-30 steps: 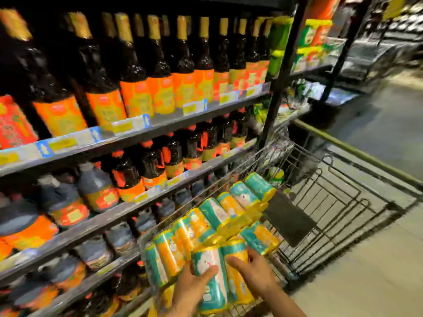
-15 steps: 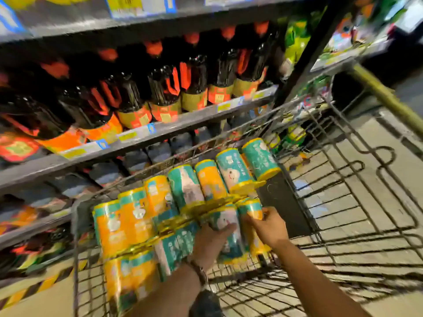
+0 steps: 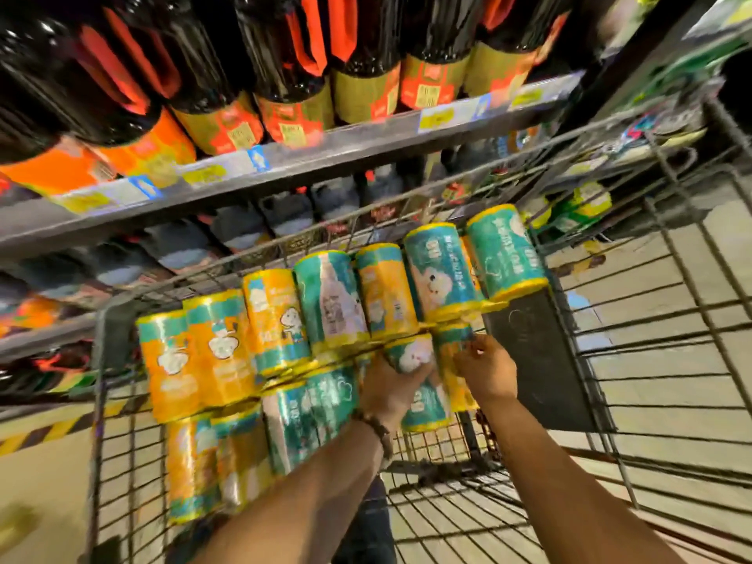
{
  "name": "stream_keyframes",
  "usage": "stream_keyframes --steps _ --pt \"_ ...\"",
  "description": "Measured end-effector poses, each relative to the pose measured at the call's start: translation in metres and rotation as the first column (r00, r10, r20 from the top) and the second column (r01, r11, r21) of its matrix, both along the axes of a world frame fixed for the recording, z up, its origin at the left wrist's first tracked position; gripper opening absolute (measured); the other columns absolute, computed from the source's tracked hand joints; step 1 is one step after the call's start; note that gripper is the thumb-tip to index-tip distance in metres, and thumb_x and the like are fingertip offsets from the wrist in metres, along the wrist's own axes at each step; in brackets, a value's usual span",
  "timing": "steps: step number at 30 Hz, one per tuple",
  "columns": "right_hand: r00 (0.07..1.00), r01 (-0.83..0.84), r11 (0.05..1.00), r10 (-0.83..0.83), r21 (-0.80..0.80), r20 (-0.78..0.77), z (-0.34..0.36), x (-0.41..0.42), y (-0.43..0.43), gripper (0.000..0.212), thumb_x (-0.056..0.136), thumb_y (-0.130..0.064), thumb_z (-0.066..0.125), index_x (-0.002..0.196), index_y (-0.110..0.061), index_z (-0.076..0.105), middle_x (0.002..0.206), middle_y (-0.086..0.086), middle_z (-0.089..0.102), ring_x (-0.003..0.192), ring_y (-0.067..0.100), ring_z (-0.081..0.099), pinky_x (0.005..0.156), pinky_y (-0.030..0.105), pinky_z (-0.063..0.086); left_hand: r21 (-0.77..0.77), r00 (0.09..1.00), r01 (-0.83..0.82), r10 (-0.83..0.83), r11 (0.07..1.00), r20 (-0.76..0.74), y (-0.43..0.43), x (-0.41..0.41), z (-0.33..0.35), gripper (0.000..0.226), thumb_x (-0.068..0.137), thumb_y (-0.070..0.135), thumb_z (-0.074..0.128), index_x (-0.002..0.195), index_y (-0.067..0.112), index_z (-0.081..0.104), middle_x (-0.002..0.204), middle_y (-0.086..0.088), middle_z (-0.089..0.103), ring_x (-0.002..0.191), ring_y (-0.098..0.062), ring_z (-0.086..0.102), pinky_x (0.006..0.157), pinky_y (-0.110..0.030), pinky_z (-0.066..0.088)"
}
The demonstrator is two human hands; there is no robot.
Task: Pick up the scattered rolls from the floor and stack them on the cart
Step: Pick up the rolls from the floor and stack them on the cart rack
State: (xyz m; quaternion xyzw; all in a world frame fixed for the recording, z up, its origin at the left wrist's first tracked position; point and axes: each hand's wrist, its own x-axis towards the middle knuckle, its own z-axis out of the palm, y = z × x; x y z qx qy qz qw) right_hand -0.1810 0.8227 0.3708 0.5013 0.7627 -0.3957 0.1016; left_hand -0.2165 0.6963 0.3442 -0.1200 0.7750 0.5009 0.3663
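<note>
2 hands reach into a wire cart (image 3: 100, 360) parked just beside a store shelf (image 3: 366, 144) of dark bottles (image 3: 285, 54). The left hand (image 3: 390, 384), a bracelet (image 3: 376, 431) on its wrist, has its fingers wrapped round a teal roll (image 3: 423, 405), holding it against the pile. The right hand (image 3: 486, 374) has curled fingers pinching the upper end of the orange roll (image 3: 447, 384) that touches the teal one. Both rolls sit in the lower row (image 3: 244, 453), under an upper row (image 3: 329, 303) of teal and orange rolls packed side by side along the cart's shelf-side wall. A dark panel (image 3: 537, 352) stands just right of the pile.
</note>
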Motion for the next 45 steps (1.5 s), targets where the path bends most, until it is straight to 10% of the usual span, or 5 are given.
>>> stream_keyframes --steps 11,16,23,29,45 --pt "0.988 -0.115 0.990 0.105 -0.082 -0.116 0.037 0.025 -0.080 0.049 0.080 -0.007 0.067 0.125 -0.004 0.050 0.110 0.016 0.065 0.087 0.019 0.063 0.069 0.019 0.039 0.197 0.944 -0.290 0.245 0.937 0.222 -0.083 0.017 0.045 0.028 0.076 -0.011 0.065 0.094 0.009 0.055 0.091 -0.003 0.055 0.063 0.003 0.062 0.047 -0.006 0.045" --pt "0.978 -0.164 0.954 0.125 -0.251 -0.167 0.052 0.011 -0.164 0.039 0.082 0.008 0.059 0.120 0.001 0.051 0.097 0.020 0.056 0.063 -0.002 0.057 0.047 0.002 0.040 0.159 0.982 -0.188 0.181 0.969 0.059 -0.161 0.017 0.074 0.050 0.076 0.015 0.071 0.120 0.014 0.049 0.090 0.012 0.049 0.092 -0.014 0.051 0.076 -0.020 0.043" --pt "0.853 -0.452 0.878 0.374 -0.156 -0.364 0.084 -0.027 -0.331 0.033 0.078 0.002 0.067 0.109 -0.005 0.060 0.078 0.003 0.062 0.073 0.020 0.057 0.069 0.030 0.046 0.280 0.941 -0.311 0.335 0.908 -0.044 -0.326 0.017 0.109 0.038 0.073 0.008 0.075 0.104 0.014 0.054 0.088 0.005 0.054 0.070 0.002 0.056 0.063 -0.012 0.046" --pt "0.732 -0.636 0.756 0.528 -0.154 -0.430 0.074 -0.049 -0.484 0.038 0.078 0.002 0.066 0.104 -0.023 0.055 0.077 -0.010 0.057 0.074 0.015 0.052 0.067 0.011 0.043 0.218 0.875 -0.433 0.465 0.875 -0.131 -0.496 0.016 0.094 0.040 0.080 -0.009 0.060 0.116 0.007 0.053 0.096 0.002 0.055 0.082 -0.010 0.057 0.063 -0.008 0.047" --pt "0.691 -0.575 0.774 0.633 -0.265 0.350 -0.170 -0.046 -0.549 0.043 0.077 -0.027 0.059 0.117 -0.009 0.057 0.116 0.013 0.063 0.108 0.031 0.059 0.085 0.027 0.044 0.012 0.961 -0.249 0.248 0.969 -0.124 -0.634 -0.007 -0.124 0.041 0.069 0.022 0.074 0.102 0.028 0.051 0.094 0.017 0.055 0.090 -0.009 0.055 0.081 -0.019 0.045"
